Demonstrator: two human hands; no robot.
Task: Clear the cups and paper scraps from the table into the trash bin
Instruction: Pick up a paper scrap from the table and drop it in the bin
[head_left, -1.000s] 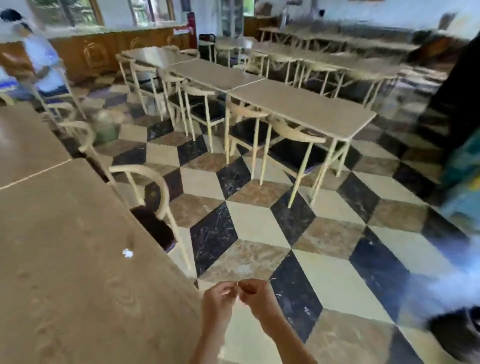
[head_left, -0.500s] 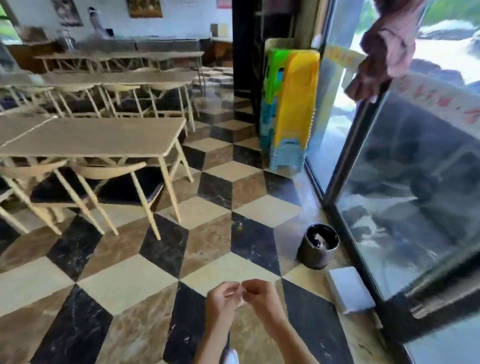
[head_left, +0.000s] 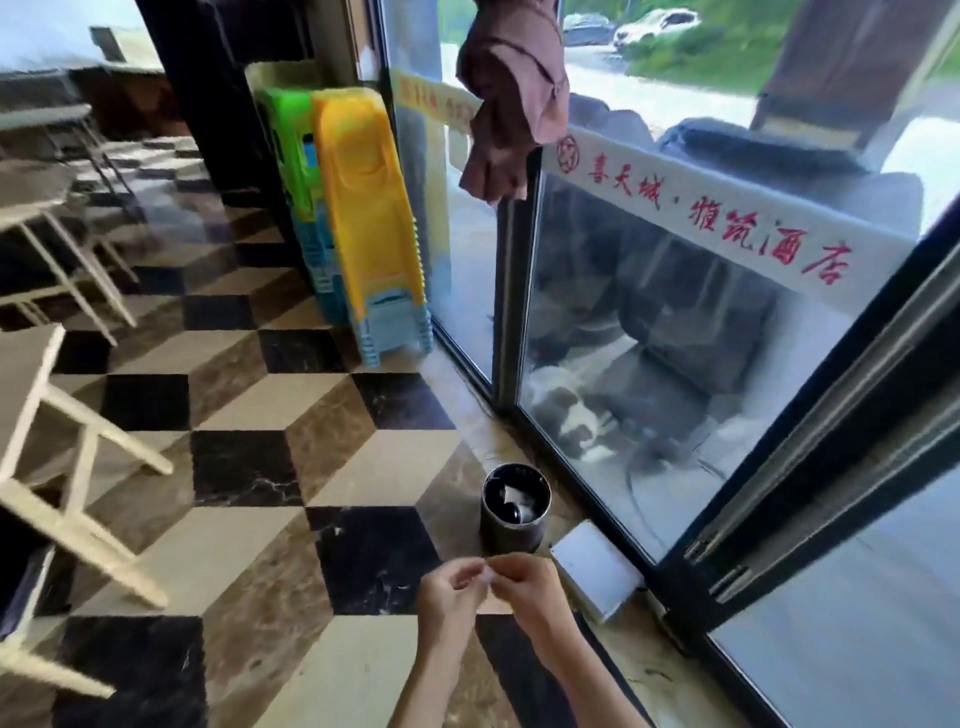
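Note:
A small dark cylindrical trash bin (head_left: 514, 525) stands on the floor by the glass door, with white scraps and a cup inside. My left hand (head_left: 451, 592) and my right hand (head_left: 527, 584) meet fingertip to fingertip just in front of the bin, a little below it in the view. Between the fingertips they pinch a small white paper scrap (head_left: 487, 570), mostly hidden by the fingers.
A white flat block (head_left: 595, 569) lies right of the bin against the door frame. Stacked yellow and green plastic stools (head_left: 363, 218) stand at the glass wall. Chairs and tables (head_left: 47, 415) fill the left side. A brown cloth (head_left: 511, 98) hangs above the door.
The view has swung from the tables to the glass door, and the bin has come closer to my hands. Both hands stay pinched together on the scrap.

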